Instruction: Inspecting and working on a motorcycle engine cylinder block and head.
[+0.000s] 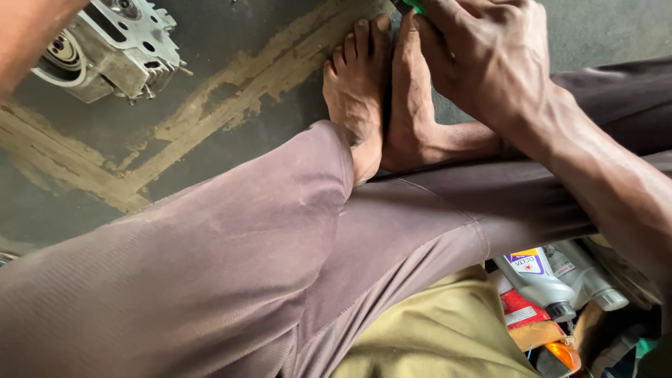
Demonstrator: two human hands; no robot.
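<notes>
Right hand: the right hand is at the top of the view, above the bare feet; its fingers are curled together and pinch a small green object, of which only a tip shows at the picture's edge.
Green object: I cannot tell what it is — most of it is hidden by the fingers and cut by the frame.
Left hand: only a forearm shows in the top left corner; the hand itself is out of view.
Metal part: a grey machined engine part with holes and studs lies on the floor, just beside the left forearm.
Floor: dark concrete with worn yellowish stripes.
Legs: crossed, in mauve trousers.
Bottom right: grey plastic bottles and a red packet — close together, beside an olive cloth.
</notes>
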